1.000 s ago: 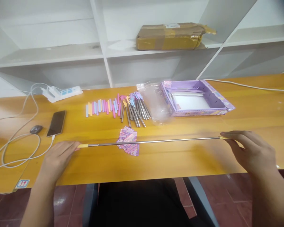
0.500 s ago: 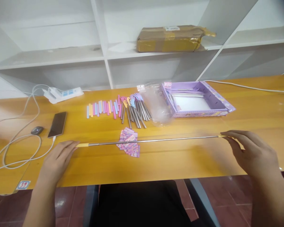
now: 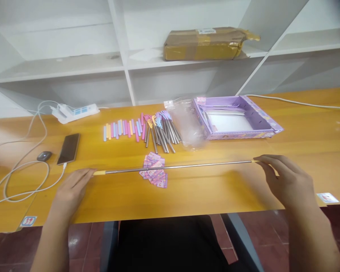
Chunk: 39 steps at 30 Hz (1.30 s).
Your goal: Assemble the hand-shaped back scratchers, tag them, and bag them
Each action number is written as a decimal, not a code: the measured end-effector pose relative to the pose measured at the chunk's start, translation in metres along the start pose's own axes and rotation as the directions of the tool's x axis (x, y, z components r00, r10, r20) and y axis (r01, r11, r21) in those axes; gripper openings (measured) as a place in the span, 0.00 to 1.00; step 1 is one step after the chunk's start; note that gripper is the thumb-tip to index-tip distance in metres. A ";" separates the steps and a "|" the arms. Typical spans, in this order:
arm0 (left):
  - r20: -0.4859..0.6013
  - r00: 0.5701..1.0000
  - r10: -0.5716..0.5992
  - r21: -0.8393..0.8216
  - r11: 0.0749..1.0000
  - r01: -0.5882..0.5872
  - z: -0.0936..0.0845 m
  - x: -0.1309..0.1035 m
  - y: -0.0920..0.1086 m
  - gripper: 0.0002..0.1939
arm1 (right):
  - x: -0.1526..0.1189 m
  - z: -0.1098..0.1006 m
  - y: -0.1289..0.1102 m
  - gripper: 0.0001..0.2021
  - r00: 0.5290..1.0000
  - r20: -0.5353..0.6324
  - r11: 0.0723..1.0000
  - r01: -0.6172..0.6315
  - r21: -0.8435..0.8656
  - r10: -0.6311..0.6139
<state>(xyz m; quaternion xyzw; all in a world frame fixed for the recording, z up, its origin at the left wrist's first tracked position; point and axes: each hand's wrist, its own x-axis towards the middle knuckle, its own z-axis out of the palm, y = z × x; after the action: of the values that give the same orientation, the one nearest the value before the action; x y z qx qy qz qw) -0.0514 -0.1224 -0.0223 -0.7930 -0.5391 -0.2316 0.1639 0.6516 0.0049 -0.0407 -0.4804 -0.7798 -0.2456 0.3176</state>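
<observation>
A long thin metal rod (image 3: 187, 165) with yellow ends stretches between my two hands over the table. My left hand (image 3: 73, 187) pinches its yellow handle at the left. At the other end, my right hand (image 3: 286, 179) pinches the short yellow tip. Beneath the rod lies a fanned pile of pink and purple cards (image 3: 155, 178). Behind it are several metal sticks with coloured claw heads (image 3: 161, 132), and a row of pastel tubes (image 3: 123, 129) lies left of them.
A clear plastic bag (image 3: 187, 122) touches a purple open box (image 3: 240, 135). On the left are a phone (image 3: 68, 149), a black mouse (image 3: 44, 156), white cables and a power strip (image 3: 76, 113). A taped carton (image 3: 202, 45) rests on the shelf.
My right hand has moved left with its end of the rod, so the rod spans a shorter length. My left hand has hardly moved.
</observation>
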 end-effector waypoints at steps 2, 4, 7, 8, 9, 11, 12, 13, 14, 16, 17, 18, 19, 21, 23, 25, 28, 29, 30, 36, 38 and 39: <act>0.023 0.999 0.039 -0.036 0.999 -0.039 0.008 0.001 0.007 0.21 | 0.005 0.004 -0.012 0.04 1.000 0.008 0.999 0.007 0.052 -0.007; 0.048 0.996 0.080 -0.050 0.996 -0.078 0.018 0.006 0.022 0.22 | 0.013 0.009 -0.034 0.06 0.999 0.042 0.988 0.017 0.151 -0.024; 0.039 0.991 0.129 -0.063 0.990 -0.126 0.034 0.019 0.065 0.24 | 0.025 0.017 -0.089 0.10 0.989 0.077 0.930 0.090 0.358 -0.125; 0.038 0.987 0.155 -0.076 0.985 -0.152 0.038 0.025 0.083 0.25 | 0.028 0.020 -0.112 0.11 0.980 0.092 0.903 0.125 0.411 -0.177; 0.025 0.982 0.185 -0.091 0.979 -0.182 0.042 0.031 0.101 0.26 | 0.031 0.023 -0.135 0.13 0.974 0.070 0.878 0.161 0.451 -0.214; 0.025 0.969 0.247 -0.117 0.963 -0.242 0.047 0.044 0.135 0.26 | 0.032 0.028 -0.176 0.17 0.945 0.058 0.810 0.243 0.534 -0.322; 0.025 0.966 0.256 -0.114 0.961 -0.252 0.049 0.050 0.148 0.26 | 0.032 0.030 -0.192 0.17 0.939 0.052 0.800 0.259 0.541 -0.339; 0.043 0.969 0.245 -0.108 0.965 -0.239 0.050 0.055 0.157 0.26 | 0.032 0.031 -0.204 0.16 0.931 0.064 0.796 0.269 0.543 -0.358; 0.053 0.969 0.243 -0.120 0.964 -0.235 0.051 0.059 0.162 0.26 | 0.031 0.032 -0.212 0.16 0.928 0.076 0.797 0.269 0.540 -0.365; 0.087 0.970 0.228 -0.152 0.965 -0.213 0.054 0.063 0.163 0.25 | 0.030 0.034 -0.219 0.13 0.927 0.105 0.808 0.254 0.532 -0.361; 0.102 0.969 0.224 -0.174 0.963 -0.205 0.057 0.063 0.161 0.25 | 0.030 0.035 -0.220 0.12 0.929 0.113 0.811 0.242 0.532 -0.352; 0.116 0.969 0.218 -0.193 0.962 -0.193 0.059 0.063 0.157 0.24 | 0.031 0.035 -0.219 0.10 0.933 0.120 0.818 0.229 0.528 -0.340; 0.123 0.970 0.211 -0.213 0.960 -0.182 0.062 0.062 0.154 0.24 | 0.031 0.035 -0.218 0.09 0.937 0.123 0.824 0.220 0.523 -0.328; 0.126 0.971 0.204 -0.255 0.952 -0.167 0.066 0.061 0.152 0.22 | 0.032 0.036 -0.218 0.07 0.943 0.121 0.833 0.207 0.514 -0.309; 0.120 0.970 0.210 -0.301 0.939 -0.166 0.069 0.061 0.153 0.19 | 0.033 0.037 -0.219 0.06 0.947 0.122 0.830 0.192 0.524 -0.296; 0.118 0.973 0.197 -0.343 0.928 -0.146 0.069 0.063 0.155 0.17 | 0.034 0.038 -0.220 0.05 0.950 0.128 0.815 0.171 0.553 -0.286; 0.120 0.981 0.151 -0.394 0.915 -0.092 0.069 0.065 0.156 0.15 | 0.035 0.039 -0.221 0.05 0.950 0.131 0.792 0.154 0.591 -0.282; 0.122 0.982 0.146 -0.405 0.910 -0.085 0.069 0.065 0.156 0.14 | 0.035 0.039 -0.221 0.04 0.951 0.130 0.789 0.150 0.596 -0.280; 0.123 0.981 0.147 -0.414 0.906 -0.083 0.069 0.065 0.155 0.15 | 0.035 0.039 -0.221 0.04 0.952 0.129 0.786 0.147 0.601 -0.277; 0.152 0.982 0.113 -0.420 0.906 -0.039 0.069 0.061 0.156 0.12 | 0.034 0.040 -0.220 0.04 0.953 0.123 0.764 0.141 0.629 -0.277; 0.127 0.987 0.097 -0.405 0.913 -0.038 0.069 0.061 0.158 0.11 | 0.033 0.040 -0.220 0.03 0.954 0.112 0.755 0.144 0.639 -0.277; 0.115 0.988 0.100 -0.402 0.915 -0.046 0.069 0.062 0.158 0.11 | 0.033 0.040 -0.220 0.03 0.955 0.107 0.753 0.145 0.642 -0.275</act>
<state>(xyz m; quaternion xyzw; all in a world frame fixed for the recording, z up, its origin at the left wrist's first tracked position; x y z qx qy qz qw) 0.1284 -0.0970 -0.0477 -0.8430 -0.4605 -0.2766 -0.0284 0.4312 -0.0395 -0.0607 -0.2774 -0.8930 0.0421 0.3518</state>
